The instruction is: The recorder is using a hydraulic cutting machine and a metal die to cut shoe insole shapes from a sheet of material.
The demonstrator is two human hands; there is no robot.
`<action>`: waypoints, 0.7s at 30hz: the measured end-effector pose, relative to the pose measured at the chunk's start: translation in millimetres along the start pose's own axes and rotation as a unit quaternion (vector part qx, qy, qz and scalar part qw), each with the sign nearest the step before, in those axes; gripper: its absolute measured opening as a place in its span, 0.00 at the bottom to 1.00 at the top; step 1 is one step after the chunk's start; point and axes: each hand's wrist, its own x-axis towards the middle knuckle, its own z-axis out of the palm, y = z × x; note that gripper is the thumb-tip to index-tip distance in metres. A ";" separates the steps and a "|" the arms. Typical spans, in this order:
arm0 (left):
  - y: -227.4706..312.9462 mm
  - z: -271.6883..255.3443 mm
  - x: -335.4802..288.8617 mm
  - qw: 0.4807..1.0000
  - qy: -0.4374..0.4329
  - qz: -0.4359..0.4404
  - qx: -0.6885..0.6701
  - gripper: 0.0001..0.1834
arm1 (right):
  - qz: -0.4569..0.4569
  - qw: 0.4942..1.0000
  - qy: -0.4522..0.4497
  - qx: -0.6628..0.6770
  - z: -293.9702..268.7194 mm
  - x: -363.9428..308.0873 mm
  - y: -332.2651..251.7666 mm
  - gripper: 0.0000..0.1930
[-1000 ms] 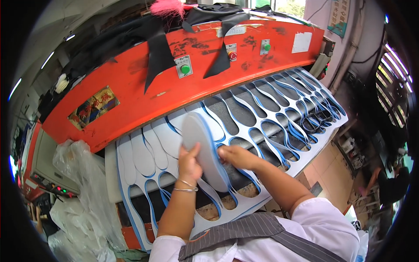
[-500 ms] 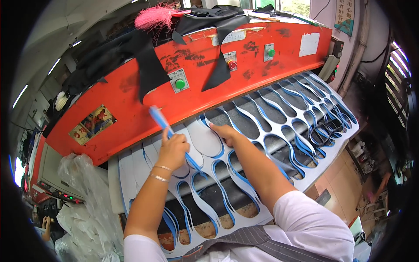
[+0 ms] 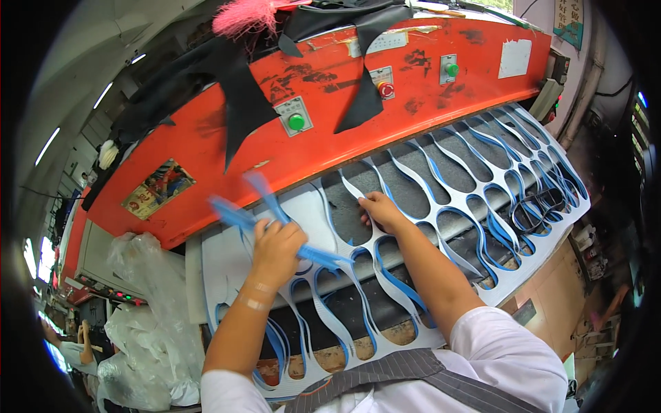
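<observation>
A white-and-blue foam sheet (image 3: 441,210), full of sole-shaped openings, lies across the machine bed. My left hand (image 3: 277,253) is closed around narrow blue foam strips (image 3: 234,213), whose far ends fan out, blurred by motion; their other ends stick out to the right of my fist. My right hand (image 3: 379,212) has its fingers curled at a thin white web between two openings and appears to grip it. Left of that hand lies white uncut-looking material (image 3: 306,215), partly covered by my left hand and the strips.
Behind the bed rises a red machine beam (image 3: 413,89) with green buttons (image 3: 296,122) and a red button (image 3: 385,90). Black material scraps (image 3: 237,96) hang over it. Clear plastic bags (image 3: 141,344) are heaped at the left; a tiled floor (image 3: 544,289) shows at the right.
The strips in my left hand have swung and spread apart toward the left. My right hand has moved right to another web of the sheet. The whole view has shifted slightly.
</observation>
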 end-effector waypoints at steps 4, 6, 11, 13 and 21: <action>-1.4 -79.7 -48.4 0.986 0.090 -0.101 0.096 0.15 | -0.225 0.941 0.152 -0.200 49.7 -2.7 -14.6 0.23; -1.1 -103.8 -54.8 0.976 0.101 -0.150 0.117 0.16 | -0.299 0.898 0.192 -0.259 75.7 -5.9 -23.5 0.26; -16.6 -92.9 -71.5 0.761 0.149 -0.419 -0.472 0.19 | 0.077 0.986 -0.019 -0.144 104.1 -4.4 -50.4 0.24; -27.4 -76.5 -69.9 0.566 0.200 -0.394 -0.696 0.22 | 0.143 0.987 -0.077 0.006 110.1 -3.5 -57.2 0.26; -20.5 48.7 29.7 0.385 0.167 -0.392 -0.819 0.24 | 0.067 0.867 -0.290 0.400 73.4 20.4 19.5 0.24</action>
